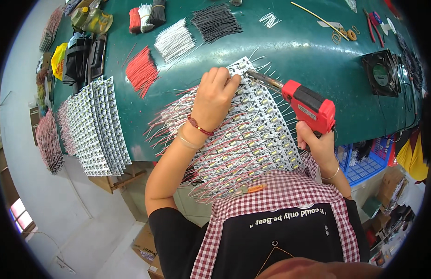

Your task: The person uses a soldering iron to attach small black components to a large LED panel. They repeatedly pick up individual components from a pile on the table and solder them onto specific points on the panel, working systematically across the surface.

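My right hand point(318, 144) is wrapped round the grip of a red and black soldering gun point(311, 103). The gun's metal tip meets the far end of a white circuit board panel point(271, 135), which bears rows of small parts with thin red and white wires. My left hand point(216, 93) rests over the panel's far left side, its fingers pinched close to the tip. What they pinch is too small and hidden to make out. Bundles of red wires point(142, 70), white wires point(175, 40) and black wires point(217, 23) lie beyond on the green table point(271, 51).
Overlapping circuit board panels point(92, 130) lie at the left table edge. A black fan point(380, 72) stands at the right. Red-handled pliers point(373, 30), rubber bands point(350, 35) and a thin stick point(318, 19) lie at the far right. Below is a blue crate point(369, 165).
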Available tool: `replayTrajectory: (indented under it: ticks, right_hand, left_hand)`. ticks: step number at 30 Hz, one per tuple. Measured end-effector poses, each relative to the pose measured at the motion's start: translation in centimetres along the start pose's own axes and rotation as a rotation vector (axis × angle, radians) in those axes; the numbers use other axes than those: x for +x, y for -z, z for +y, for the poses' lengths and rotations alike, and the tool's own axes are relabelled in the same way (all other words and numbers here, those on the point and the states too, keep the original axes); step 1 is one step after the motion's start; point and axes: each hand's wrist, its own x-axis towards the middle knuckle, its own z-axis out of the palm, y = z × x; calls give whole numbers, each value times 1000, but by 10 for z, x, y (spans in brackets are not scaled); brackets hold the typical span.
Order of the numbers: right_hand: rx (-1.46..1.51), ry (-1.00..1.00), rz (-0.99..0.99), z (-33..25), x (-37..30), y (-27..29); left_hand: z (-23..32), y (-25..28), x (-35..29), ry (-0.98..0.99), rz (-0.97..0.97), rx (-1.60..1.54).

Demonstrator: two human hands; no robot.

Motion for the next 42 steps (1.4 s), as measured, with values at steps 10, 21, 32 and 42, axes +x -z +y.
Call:
replayTrajectory:
  ticks: [10, 21, 32, 42]
  right_hand:
    - [-42, 26, 8, -4, -3, 3]
    - [-46, 60, 7, -6, -5, 8]
    - [-11, -14, 10, -4, 0, 6]
    - [-67, -23, -19, -4, 4, 4]
  left_hand:
    - [7, 3, 0, -8, 9, -26]
    - [4, 1, -1, 13, -1, 4]
    - [4, 4, 0, -1, -14, 2]
    - [0, -1, -1, -24, 6, 12]
